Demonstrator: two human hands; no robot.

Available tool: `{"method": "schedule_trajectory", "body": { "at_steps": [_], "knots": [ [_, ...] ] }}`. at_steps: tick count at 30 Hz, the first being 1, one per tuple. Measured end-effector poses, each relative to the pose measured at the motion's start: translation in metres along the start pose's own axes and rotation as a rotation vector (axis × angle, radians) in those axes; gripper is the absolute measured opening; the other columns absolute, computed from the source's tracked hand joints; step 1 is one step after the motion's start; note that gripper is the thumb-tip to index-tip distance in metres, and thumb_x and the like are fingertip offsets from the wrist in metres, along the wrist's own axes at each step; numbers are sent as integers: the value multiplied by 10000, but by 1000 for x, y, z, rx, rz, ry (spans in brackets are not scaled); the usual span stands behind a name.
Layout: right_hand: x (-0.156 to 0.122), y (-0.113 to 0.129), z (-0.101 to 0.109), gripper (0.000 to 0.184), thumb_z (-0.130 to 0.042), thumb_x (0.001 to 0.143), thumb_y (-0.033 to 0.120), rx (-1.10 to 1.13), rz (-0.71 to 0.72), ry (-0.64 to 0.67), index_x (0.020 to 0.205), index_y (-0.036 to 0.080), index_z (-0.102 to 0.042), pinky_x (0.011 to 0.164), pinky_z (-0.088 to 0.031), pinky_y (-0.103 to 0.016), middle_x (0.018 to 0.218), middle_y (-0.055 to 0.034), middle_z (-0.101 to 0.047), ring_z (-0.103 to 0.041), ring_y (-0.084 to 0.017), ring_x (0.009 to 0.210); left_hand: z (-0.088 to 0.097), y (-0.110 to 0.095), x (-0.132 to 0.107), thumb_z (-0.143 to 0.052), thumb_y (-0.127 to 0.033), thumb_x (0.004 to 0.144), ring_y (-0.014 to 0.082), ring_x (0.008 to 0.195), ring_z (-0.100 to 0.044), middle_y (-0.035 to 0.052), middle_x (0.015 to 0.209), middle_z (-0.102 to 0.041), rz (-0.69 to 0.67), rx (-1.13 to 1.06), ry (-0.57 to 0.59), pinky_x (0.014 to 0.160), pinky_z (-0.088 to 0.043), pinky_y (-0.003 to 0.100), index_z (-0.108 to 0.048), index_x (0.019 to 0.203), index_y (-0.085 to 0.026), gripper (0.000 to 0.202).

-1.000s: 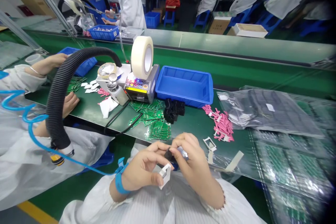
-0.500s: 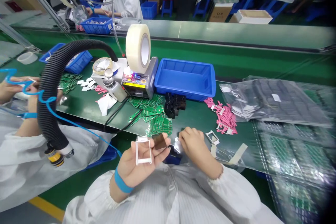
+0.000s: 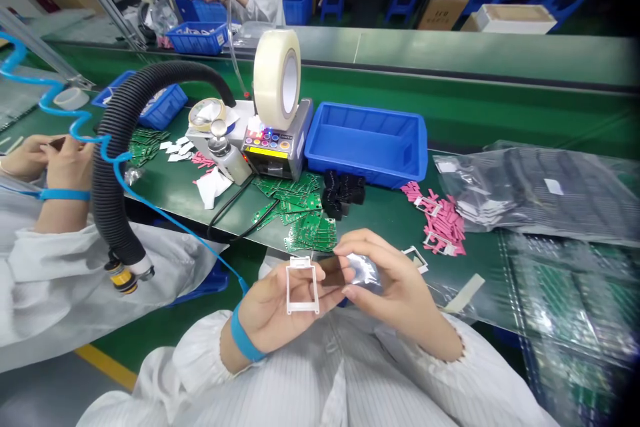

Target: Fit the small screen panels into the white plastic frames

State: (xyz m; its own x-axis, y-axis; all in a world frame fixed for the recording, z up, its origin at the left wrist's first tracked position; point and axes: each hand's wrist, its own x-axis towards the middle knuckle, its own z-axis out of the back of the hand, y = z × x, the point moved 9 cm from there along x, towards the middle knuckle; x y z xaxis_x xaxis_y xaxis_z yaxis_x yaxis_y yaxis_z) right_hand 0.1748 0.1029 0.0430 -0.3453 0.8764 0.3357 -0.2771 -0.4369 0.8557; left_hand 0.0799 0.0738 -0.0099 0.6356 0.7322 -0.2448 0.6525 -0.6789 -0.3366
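In the head view my left hand (image 3: 280, 313), palm up with a blue wrist strap, holds a small white plastic frame (image 3: 303, 311) across its palm and fingers. A dark, thin rectangular panel (image 3: 330, 268) shows at that hand's fingers, partly hidden. My right hand (image 3: 395, 273) is closed around a shiny clear film (image 3: 364, 271), its fingertips touching or close to the panel's edge. Behind my right hand another white frame (image 3: 416, 259) lies on the bench, partly covered. Green circuit boards (image 3: 313, 230) are heaped beyond my left hand.
A blue bin (image 3: 367, 147) stands behind black foam pieces (image 3: 343, 193). Pink strips (image 3: 445, 223) lie to the right, near bagged sheets (image 3: 545, 193). A tape roll (image 3: 277, 77) sits on a machine (image 3: 275, 153). A black hose (image 3: 107, 167) arches at left, beside a co-worker's hands (image 3: 65, 163).
My right hand has lifted from the bench edge and come to my left hand, with the clear film between its fingers. The left hand keeps the white frame. The view has shifted slightly.
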Motion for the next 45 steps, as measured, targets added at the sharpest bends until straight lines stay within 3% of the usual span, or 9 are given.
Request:
{"method": "schedule_trajectory", "body": {
  "at_steps": [8,12,19,22,25,29,33,39,45],
  "knots": [
    [3,22,17,200,-617,756,328,-234,119,-178,930,248,-559,843,-401,-466,835,-38,-557,-545,-222,820,18,-3,6,-692,-441,703,243,976,-645,82,991,-718,-78,151,-72,914,-437,397,-681,982,-177,385],
    [1,42,3,263,-667,681,344,-514,245,-121,910,276,-556,1009,-189,-571,813,-7,-582,-533,-249,891,25,-3,8,-699,-492,667,206,785,-663,72,813,-724,-116,291,-102,768,-475,334,-695,948,-156,438],
    [-4,53,-5,268,-658,708,361,-580,337,-43,939,251,-578,1030,-149,-605,809,-7,-613,-520,-250,932,18,-3,13,-744,-540,568,144,624,-598,32,641,-659,-144,359,-11,608,-458,257,-720,771,-133,455],
    [-6,52,-7,237,-584,800,294,-639,279,-71,1032,246,-580,1040,-147,-605,874,-18,-639,-525,-238,959,21,-5,14,-726,-520,610,148,688,-612,14,722,-689,-209,328,-51,661,-467,262,-720,857,-193,410],
    [-12,47,-20,436,-496,869,463,-689,213,-17,1186,166,-532,1029,-183,-624,1117,-111,-620,-492,-290,1078,32,-2,15,-709,-466,663,170,881,-622,-16,908,-718,-236,248,-123,800,-467,277,-713,932,-274,330],
    [-20,29,-32,886,-393,760,746,-778,144,166,1350,84,-386,1006,-222,-670,1429,-220,-357,-277,-410,1305,50,12,23,-675,-455,706,197,987,-604,2,980,-717,-166,128,-188,891,-452,339,-714,923,-285,278],
    [-24,-9,18,732,-399,868,604,-675,-70,121,1406,121,-288,1050,-273,-582,1387,-169,-442,-396,-289,1277,58,23,28,-684,-419,711,178,823,-633,12,888,-716,-79,42,-179,868,-479,403,-692,976,-270,305],
    [-21,-120,151,284,-424,942,284,-772,-557,-221,1115,128,-587,909,-458,-439,1101,-138,-625,-588,-226,1033,71,27,25,-701,-367,707,172,828,-635,2,911,-727,-7,-12,-180,880,-500,408,-687,994,-278,301],
    [19,-196,180,306,-545,893,330,-784,-660,-210,1151,165,-546,856,-492,-420,1183,-79,-558,-573,-203,1015,78,31,23,-720,-355,686,189,819,-633,7,882,-731,19,-18,-235,843,-512,406,-700,963,-287,286]
  ]
}}
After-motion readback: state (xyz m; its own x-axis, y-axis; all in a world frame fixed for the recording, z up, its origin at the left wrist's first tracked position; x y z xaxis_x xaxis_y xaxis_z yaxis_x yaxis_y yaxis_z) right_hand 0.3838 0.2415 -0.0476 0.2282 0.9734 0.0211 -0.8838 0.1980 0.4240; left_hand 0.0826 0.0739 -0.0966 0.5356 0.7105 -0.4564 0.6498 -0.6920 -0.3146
